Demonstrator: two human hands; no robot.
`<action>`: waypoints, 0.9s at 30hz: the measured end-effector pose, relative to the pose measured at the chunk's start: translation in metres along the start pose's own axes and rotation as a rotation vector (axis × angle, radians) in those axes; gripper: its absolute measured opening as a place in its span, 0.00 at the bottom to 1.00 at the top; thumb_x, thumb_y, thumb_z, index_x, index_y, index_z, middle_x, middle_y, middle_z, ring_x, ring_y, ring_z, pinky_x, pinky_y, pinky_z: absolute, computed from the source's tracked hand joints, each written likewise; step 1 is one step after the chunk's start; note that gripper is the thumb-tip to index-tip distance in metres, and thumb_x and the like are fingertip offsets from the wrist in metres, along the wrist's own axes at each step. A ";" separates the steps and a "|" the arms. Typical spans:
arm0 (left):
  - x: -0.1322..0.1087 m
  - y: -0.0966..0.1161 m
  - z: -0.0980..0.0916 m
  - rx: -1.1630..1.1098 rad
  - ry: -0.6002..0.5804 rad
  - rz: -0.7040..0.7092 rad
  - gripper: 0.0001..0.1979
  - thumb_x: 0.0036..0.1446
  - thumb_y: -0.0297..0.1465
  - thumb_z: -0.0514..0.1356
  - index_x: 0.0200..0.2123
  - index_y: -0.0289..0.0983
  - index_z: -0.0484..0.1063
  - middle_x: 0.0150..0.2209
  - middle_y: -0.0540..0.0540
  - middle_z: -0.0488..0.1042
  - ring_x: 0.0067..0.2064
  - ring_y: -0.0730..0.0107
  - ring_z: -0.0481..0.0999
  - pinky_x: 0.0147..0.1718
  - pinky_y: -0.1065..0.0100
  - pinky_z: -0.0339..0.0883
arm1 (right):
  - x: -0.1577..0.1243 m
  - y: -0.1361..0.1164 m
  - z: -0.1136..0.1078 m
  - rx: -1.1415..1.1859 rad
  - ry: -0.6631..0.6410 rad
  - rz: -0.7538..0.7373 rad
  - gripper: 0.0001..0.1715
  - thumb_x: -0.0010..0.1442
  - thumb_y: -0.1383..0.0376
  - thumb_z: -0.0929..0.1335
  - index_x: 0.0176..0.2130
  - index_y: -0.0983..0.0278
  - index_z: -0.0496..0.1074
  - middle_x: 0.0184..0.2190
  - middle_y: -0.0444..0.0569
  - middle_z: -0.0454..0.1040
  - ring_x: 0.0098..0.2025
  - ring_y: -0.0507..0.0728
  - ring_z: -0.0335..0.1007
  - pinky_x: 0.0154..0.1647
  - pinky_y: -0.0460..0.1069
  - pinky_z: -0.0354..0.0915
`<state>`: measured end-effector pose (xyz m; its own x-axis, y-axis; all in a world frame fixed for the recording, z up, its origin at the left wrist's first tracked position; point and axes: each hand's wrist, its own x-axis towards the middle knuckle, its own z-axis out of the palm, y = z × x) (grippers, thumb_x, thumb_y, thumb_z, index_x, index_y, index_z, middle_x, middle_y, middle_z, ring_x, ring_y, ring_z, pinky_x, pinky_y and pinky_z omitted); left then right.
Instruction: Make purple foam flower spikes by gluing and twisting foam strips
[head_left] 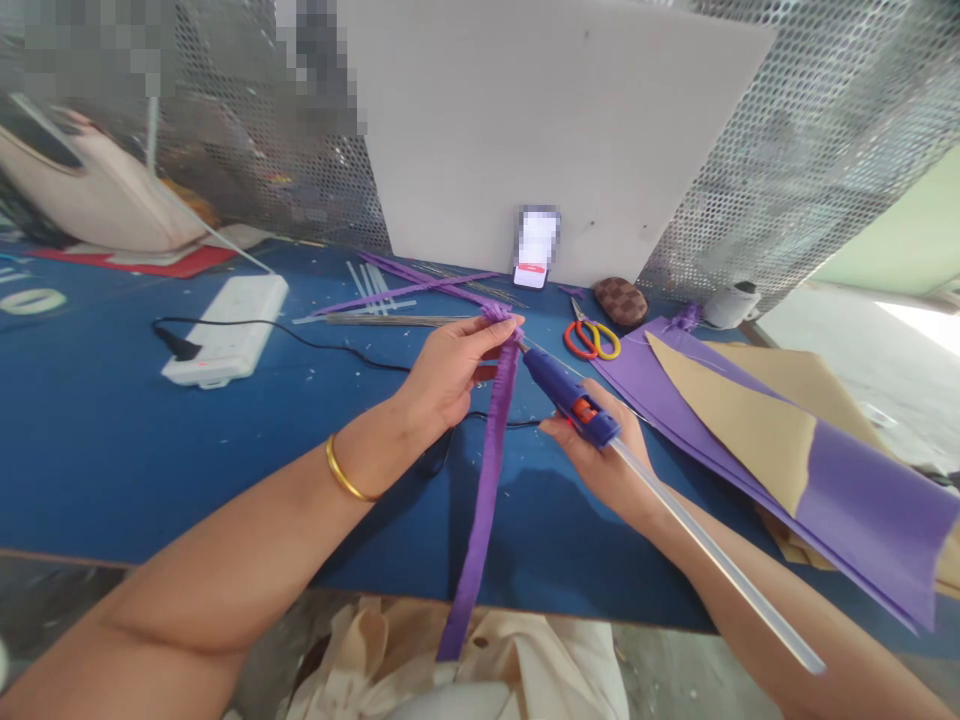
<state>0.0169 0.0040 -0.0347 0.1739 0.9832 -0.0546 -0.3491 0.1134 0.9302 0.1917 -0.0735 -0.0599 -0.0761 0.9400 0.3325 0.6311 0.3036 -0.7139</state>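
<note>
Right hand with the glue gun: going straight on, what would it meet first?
Likely the purple wrapped strip in the left hand, just beyond the blue glue gun's nozzle; depth is unclear.

A blue workbench [112,470] holds scissors [592,340], a power strip [225,330], purple paper [660,385]

Glue gun [562,392] blue/orange, strip [484,500] purple, scissors [592,340] orange/yellow.
</note>
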 end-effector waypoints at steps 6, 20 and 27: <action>0.000 0.001 0.000 -0.003 0.001 0.002 0.11 0.48 0.35 0.70 0.35 0.37 0.81 0.33 0.48 0.77 0.34 0.73 0.73 0.31 0.73 0.63 | 0.000 -0.001 -0.001 -0.012 -0.008 0.011 0.19 0.59 0.52 0.68 0.29 0.60 0.59 0.23 0.40 0.62 0.25 0.51 0.56 0.26 0.47 0.53; 0.001 0.003 -0.001 -0.019 0.011 0.013 0.11 0.47 0.34 0.70 0.35 0.36 0.81 0.32 0.48 0.76 0.32 0.75 0.72 0.29 0.74 0.64 | -0.002 -0.004 0.000 0.017 -0.032 0.045 0.25 0.56 0.49 0.70 0.27 0.60 0.55 0.21 0.38 0.58 0.23 0.50 0.50 0.24 0.47 0.50; 0.003 0.004 -0.002 -0.049 0.017 0.018 0.10 0.47 0.33 0.70 0.34 0.36 0.81 0.30 0.49 0.75 0.30 0.76 0.71 0.28 0.74 0.64 | -0.002 -0.005 0.000 0.019 -0.038 0.030 0.24 0.56 0.49 0.70 0.27 0.60 0.55 0.21 0.38 0.58 0.23 0.50 0.51 0.25 0.47 0.50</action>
<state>0.0144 0.0077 -0.0313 0.1520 0.9874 -0.0449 -0.3970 0.1026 0.9121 0.1888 -0.0764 -0.0568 -0.0866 0.9540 0.2871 0.6184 0.2775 -0.7352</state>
